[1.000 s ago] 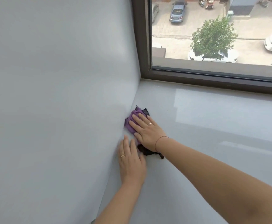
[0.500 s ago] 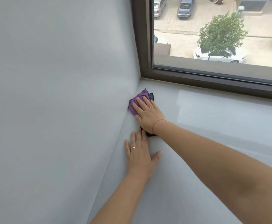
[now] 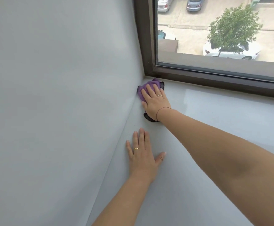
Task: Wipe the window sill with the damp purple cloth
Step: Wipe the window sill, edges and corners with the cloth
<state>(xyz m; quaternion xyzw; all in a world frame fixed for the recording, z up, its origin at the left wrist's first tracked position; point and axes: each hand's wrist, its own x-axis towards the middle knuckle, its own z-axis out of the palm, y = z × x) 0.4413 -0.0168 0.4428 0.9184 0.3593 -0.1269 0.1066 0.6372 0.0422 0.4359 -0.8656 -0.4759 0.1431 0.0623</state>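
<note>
the pale grey wall (image 3: 59, 95) fills the left side, meeting the grey window sill (image 3: 214, 128) along a seam that runs up to the dark window frame (image 3: 214, 78). no brand, label or writing can be read anywhere. the right hand (image 3: 155, 101) lies flat, fingers stretched, pressing the purple cloth (image 3: 143, 88) into the far corner where wall, sill and frame meet. the cloth's long axis follows the seam, its dark edge showing at both ends. the left hand (image 3: 142, 158) rests open, palm down on the sill, nearer, apart from the cloth.

Both hands (image 3: 155, 101) (image 3: 143, 158) flat, fingers extended.
</note>
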